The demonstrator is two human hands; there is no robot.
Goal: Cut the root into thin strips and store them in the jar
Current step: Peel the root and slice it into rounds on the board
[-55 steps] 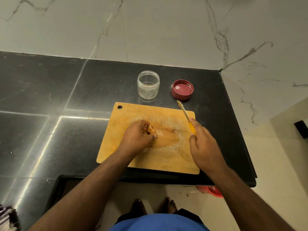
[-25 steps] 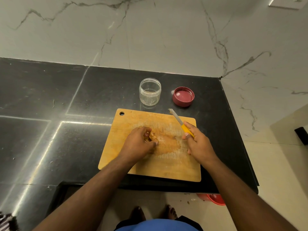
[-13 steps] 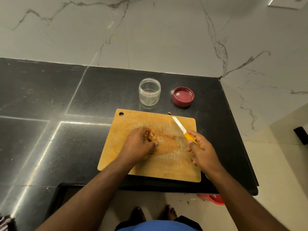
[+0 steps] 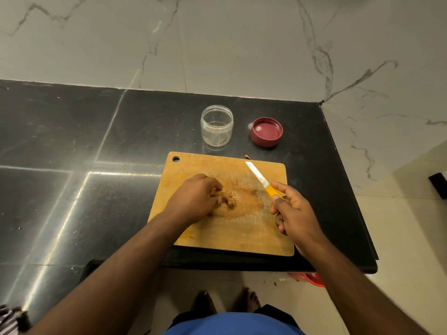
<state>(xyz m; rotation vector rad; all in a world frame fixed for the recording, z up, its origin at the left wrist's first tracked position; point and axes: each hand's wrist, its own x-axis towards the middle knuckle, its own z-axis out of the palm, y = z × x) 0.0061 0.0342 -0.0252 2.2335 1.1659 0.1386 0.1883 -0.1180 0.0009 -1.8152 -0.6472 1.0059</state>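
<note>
Two hands over the wooden cutting board (image 4: 193, 163) on the black desk (image 4: 72, 141). The left hand (image 4: 196, 198) curls its fingers onto the small brown root (image 4: 228, 201) at the board's middle, pinning it there, though the picture blurs at that spot. The right hand (image 4: 294, 213) grips the yellow-handled knife (image 4: 262, 181), blade pointing up and away, lifted clear to the right of the root. Beyond the board stands the clear jar (image 4: 217, 128), open, its red lid (image 4: 266, 132) lying upturned just to the right.
</note>
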